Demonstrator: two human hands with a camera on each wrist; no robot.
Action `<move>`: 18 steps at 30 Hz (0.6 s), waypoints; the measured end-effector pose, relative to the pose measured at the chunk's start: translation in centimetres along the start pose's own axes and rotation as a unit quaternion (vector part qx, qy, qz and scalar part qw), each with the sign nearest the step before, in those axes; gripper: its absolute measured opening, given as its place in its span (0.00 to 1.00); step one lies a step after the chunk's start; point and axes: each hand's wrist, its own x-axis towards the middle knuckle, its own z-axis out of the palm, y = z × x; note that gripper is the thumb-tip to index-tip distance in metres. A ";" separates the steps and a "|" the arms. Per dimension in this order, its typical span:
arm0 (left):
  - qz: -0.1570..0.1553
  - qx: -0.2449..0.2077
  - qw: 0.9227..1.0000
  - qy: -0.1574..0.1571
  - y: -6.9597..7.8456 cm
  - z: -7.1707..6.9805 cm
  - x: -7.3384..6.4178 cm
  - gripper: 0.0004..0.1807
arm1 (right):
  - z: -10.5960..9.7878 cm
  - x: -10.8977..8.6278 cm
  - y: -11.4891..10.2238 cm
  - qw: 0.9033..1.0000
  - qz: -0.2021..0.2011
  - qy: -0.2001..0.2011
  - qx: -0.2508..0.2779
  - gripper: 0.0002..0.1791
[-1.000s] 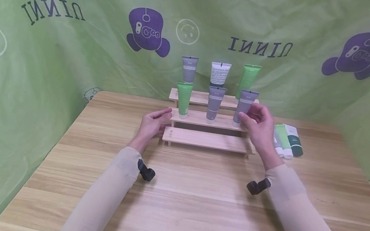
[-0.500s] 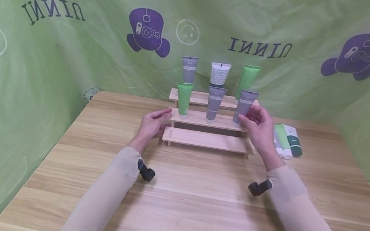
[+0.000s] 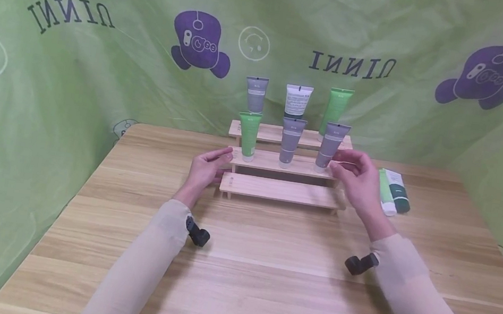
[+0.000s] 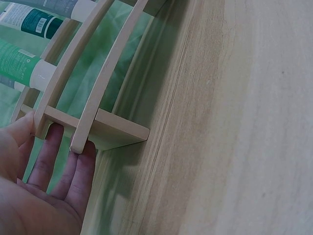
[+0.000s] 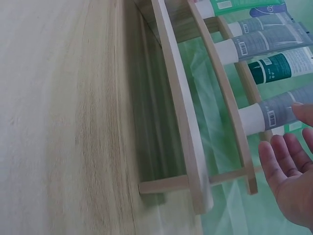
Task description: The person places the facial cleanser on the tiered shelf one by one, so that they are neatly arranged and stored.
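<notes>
A three-tier wooden rack (image 3: 283, 190) stands on the table with tubes upright on its upper two shelves. My left hand (image 3: 204, 173) holds the rack's left end, thumb at the middle shelf and fingers reaching below it, as the left wrist view shows. At the other end my right hand (image 3: 365, 184) is beside the right grey tube (image 3: 331, 148) on the middle shelf. Its fingers (image 5: 279, 154) are loosely bent, apart from that tube. Left of it on the same shelf are another grey tube (image 3: 291, 142) and a green tube (image 3: 248, 136).
On the top shelf stand a grey tube (image 3: 256, 93), a white and dark green tube (image 3: 297, 100) and a green tube (image 3: 337, 107). More tubes (image 3: 398, 192) lie on the table right of the rack. A green printed curtain (image 3: 283, 0) hangs behind.
My right hand has let go of the right grey tube and drawn back slightly to the right. The tube stays upright on the middle shelf. My left hand remains at the rack's end.
</notes>
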 end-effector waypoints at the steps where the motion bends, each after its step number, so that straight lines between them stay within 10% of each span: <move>1: -0.001 0.003 1.000 0.000 0.0 0.0 0.0 0.21 | -0.2 -0.2 0.0 1.000 -0.003 0.001 -0.001 0.24; 18: -0.006 0.011 1.000 -0.003 0.1 -0.1 0.0 0.22 | -3.6 -4.2 0.8 0.999 0.002 -0.027 -0.016 0.21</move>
